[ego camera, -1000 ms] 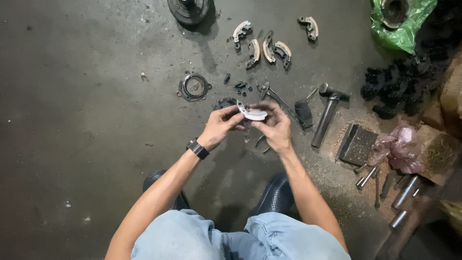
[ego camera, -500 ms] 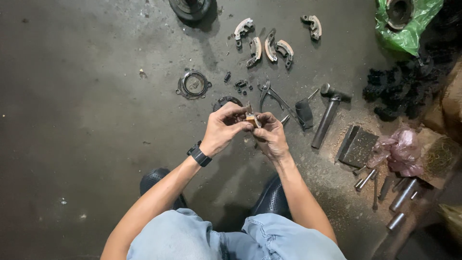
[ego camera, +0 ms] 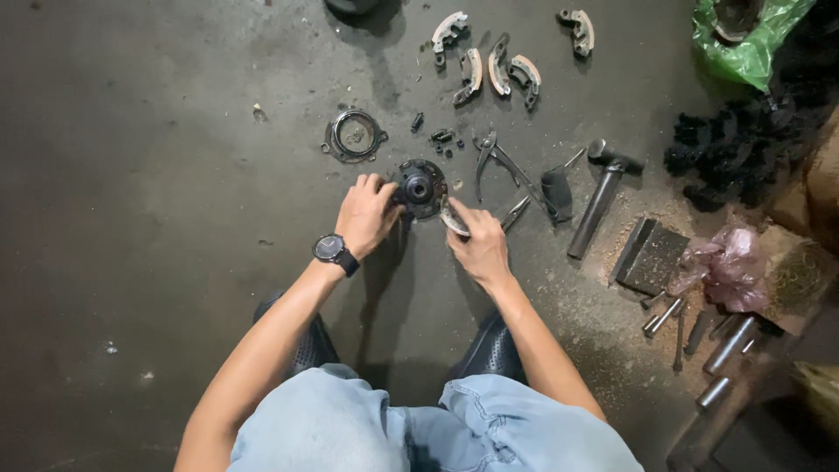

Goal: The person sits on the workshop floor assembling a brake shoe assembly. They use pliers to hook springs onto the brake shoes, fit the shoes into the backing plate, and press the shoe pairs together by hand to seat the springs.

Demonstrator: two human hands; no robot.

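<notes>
1. The left hand [ego camera: 367,214], wearing a black round-faced wristwatch [ego camera: 331,248], is resting on the dark concrete floor [ego camera: 157,192] near the middle of the view; its fingers are curled together, with the fingertips pressing the left rim of a round black metal hub with a central bore [ego camera: 419,186].
2. The right hand [ego camera: 479,246] is lying just right of the hub, thumb and forefinger pinching a curved pale metal shoe piece [ego camera: 453,218] that is touching the hub's lower right edge.
3. The hub is sitting flat on the floor, between the two hands and just ahead of them.
4. A flat grey ring-shaped plate [ego camera: 354,136] is lying beyond the left hand, well apart from the hub.
5. A pair of long-nosed steel pliers [ego camera: 507,170] is lying just right of the hub, jaws pointing toward the floor's far edge.
6. A dark-handled steel hammer [ego camera: 601,194] is lying right of the pliers, head away from the person.
7. Four curved grey brake shoes [ego camera: 489,61] are lying scattered near the floor's far edge.
8. A crumpled green plastic bag [ego camera: 752,44] is occupying the far right corner.
9. A crumpled pink plastic bag [ego camera: 725,267] and several steel cylindrical sockets [ego camera: 725,345] are lying along the right edge.
10. The person is squatting, with light blue denim trousers [ego camera: 350,428] filling the near edge.
</notes>
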